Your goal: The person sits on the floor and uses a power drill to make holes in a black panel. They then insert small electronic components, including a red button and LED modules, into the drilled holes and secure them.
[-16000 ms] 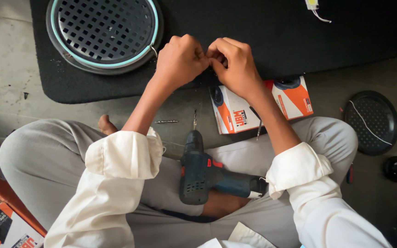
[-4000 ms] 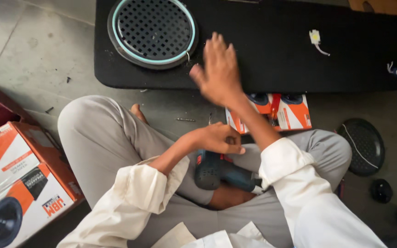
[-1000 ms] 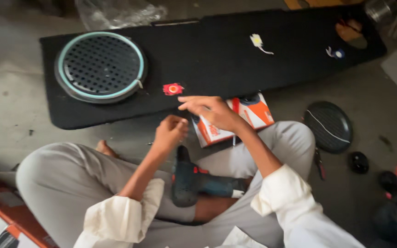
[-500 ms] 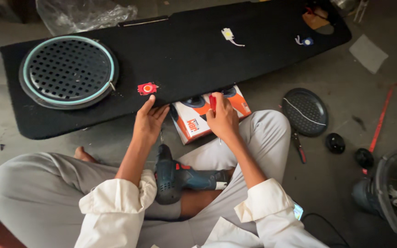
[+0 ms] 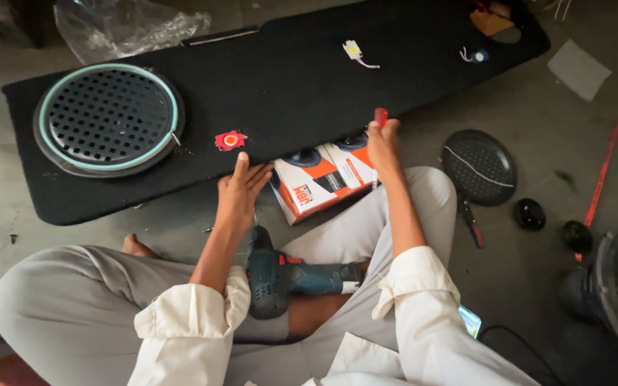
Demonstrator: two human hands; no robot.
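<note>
Since half a second ago, both hands have shifted: the right hand (image 5: 384,146) has climbed from the orange-and-white box (image 5: 327,179) to the near edge of the black carpeted board (image 5: 287,78), and the left hand (image 5: 241,187) has slid down from beside the red sticker (image 5: 229,139) to the board's edge at the box's left corner.

Head view, the only one: the person sits cross-legged on the concrete floor (image 5: 559,286), with the board lying across the top of the picture, its long axis running from about 8 o'clock to 2 o'clock. The right hand is closed around a red-handled tool (image 5: 380,116), whose tip is hidden; the handle stands up at the board's near edge, at 12 o'clock from that hand. The left hand is open, fingers spread flat, touching the board's edge and the box, with the sticker just beyond its fingertips at 12 o'clock. The box lies between the two hands, partly tucked under the board.

A round speaker grille (image 5: 109,118) with a pale ring sits on the board at 10 o'clock from the left hand, well apart from it. A blue cordless drill (image 5: 284,275) rests in the person's lap, untouched, at 6 o'clock from both hands. A loose black mesh cover (image 5: 479,166) lies on the floor at 3 o'clock from the right hand, which is the nearer one.
</note>
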